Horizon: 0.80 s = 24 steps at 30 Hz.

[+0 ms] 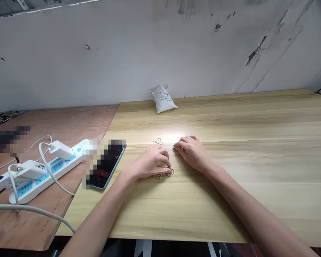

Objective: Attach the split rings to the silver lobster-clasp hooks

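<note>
Rings at your left thumb, more under your right hand

Nearest you, a cluster of metal rings [158, 177] lies on the wooden table [230, 214], just under the thumb tip of your left hand [155, 162]. Its fingers curl toward the thumb; whether they pinch a ring, you can't tell from here. Your right hand [191, 151] arches palm-down, partly covering other small metal pieces [184, 150]; its grip is hidden too. Slightly beyond your left hand lies a second ring group [161, 143], apart from both hands.
</note>
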Each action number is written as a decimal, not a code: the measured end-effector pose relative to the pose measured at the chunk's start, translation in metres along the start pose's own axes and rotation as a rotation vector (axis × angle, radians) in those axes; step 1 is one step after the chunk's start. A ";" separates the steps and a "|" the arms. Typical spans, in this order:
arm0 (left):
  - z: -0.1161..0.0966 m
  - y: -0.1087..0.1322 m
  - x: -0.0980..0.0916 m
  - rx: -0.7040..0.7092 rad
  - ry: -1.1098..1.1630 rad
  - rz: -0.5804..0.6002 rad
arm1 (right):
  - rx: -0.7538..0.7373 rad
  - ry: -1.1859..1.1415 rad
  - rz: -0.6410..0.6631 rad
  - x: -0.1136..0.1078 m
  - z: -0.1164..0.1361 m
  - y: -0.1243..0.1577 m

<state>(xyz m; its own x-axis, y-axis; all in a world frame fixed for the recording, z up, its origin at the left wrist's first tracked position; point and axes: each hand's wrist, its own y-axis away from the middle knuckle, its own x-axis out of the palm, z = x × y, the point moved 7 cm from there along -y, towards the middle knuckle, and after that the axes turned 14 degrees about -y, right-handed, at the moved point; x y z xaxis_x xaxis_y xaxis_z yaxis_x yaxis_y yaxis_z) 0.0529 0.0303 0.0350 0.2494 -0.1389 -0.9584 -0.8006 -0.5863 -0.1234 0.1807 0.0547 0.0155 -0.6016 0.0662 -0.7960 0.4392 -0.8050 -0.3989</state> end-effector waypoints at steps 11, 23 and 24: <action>0.000 0.000 0.000 0.014 0.031 0.021 | 0.000 -0.018 0.014 -0.001 0.002 0.000; -0.008 0.003 0.001 0.020 0.056 0.034 | 0.012 -0.016 0.025 -0.003 0.004 0.000; -0.008 0.003 0.001 0.020 0.052 0.036 | 0.012 -0.015 0.027 -0.003 0.004 0.000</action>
<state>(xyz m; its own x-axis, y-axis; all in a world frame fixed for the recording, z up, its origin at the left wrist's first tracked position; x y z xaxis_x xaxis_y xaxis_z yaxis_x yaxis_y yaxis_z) 0.0554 0.0217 0.0356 0.2480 -0.2016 -0.9475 -0.8202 -0.5642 -0.0947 0.1798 0.0524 0.0194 -0.5997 0.0361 -0.7994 0.4474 -0.8131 -0.3724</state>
